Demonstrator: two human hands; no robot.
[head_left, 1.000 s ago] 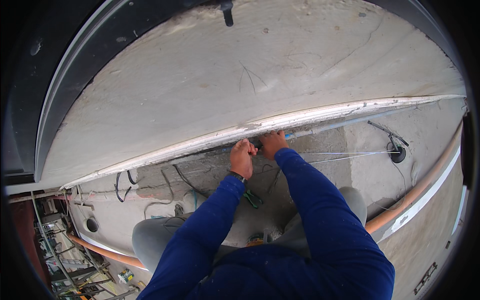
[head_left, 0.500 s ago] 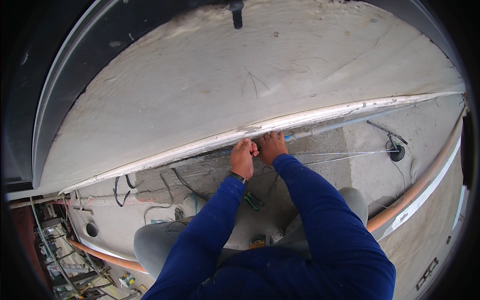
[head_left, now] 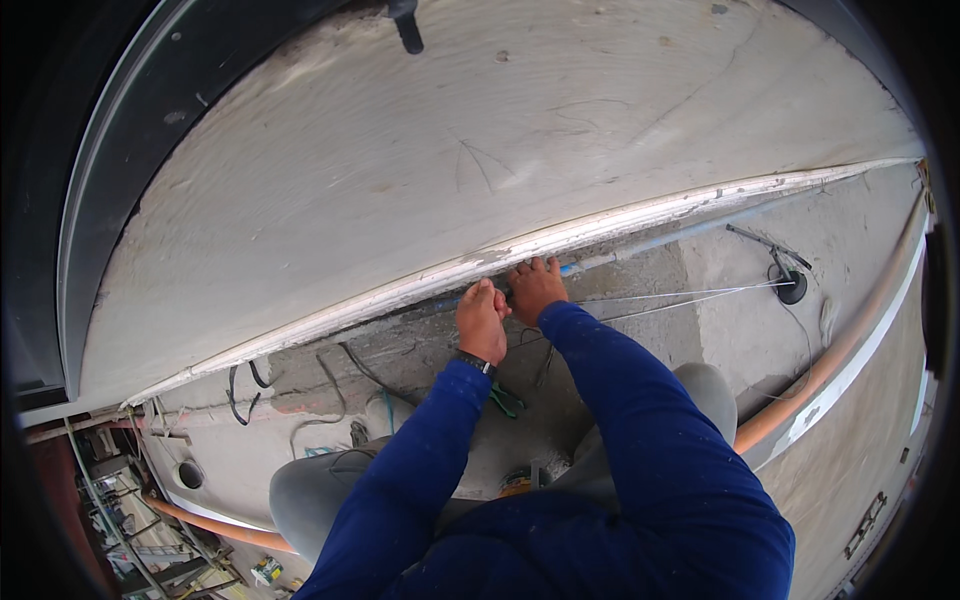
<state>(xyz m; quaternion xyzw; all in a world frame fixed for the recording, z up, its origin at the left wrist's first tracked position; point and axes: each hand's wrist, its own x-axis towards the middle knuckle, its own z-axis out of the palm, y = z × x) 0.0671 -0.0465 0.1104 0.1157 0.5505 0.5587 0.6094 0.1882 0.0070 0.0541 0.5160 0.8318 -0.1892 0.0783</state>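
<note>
Low along the pale wall, both my hands work close together. My left hand (head_left: 483,322) is closed in a pinch, thumb against bent fingers; whatever it holds is hidden. My right hand (head_left: 537,290) touches it from the right, fingers curled over a thin pipe that shows a bright blue piece (head_left: 568,269) just past the fingertips. Something dark shows between the two hands, too small to name. Two white cords (head_left: 690,298) run from near my right hand to a black round object (head_left: 791,288) at the right. Green-handled pliers (head_left: 506,402) lie on the floor below my left wrist.
A white ridged strip (head_left: 560,237) edges the wall above the pipe. Dark cables (head_left: 240,395) stick up at the left. An orange pipe (head_left: 840,365) curves along the floor's right edge. Beyond a round hole (head_left: 190,474), scaffold-like bars (head_left: 110,505) show lower left.
The view has shifted slightly, so the wall mark and hook sit further left. Both hands stay at the same spot by the pipe, with the right hand's fingers a little shifted.
</note>
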